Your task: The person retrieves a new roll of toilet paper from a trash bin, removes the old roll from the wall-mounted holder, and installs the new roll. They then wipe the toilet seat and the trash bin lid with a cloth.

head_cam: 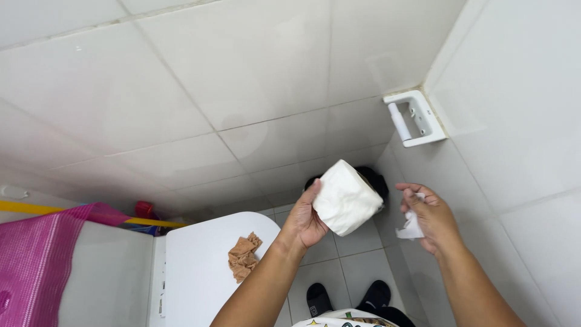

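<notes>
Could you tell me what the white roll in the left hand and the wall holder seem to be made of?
The roll looks like soft, matte tissue paper, with loose, creased wrapping. The wall holder looks like glossy white moulded plastic, though glazed ceramic cannot be ruled out.

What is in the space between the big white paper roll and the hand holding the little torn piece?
Nothing. In the head view, only floor tiles far below show in the gap between the toilet paper roll and the right hand.

left hand (305, 221): toilet roll (345, 197) | right hand (428, 218): torn paper (411, 227)
</notes>
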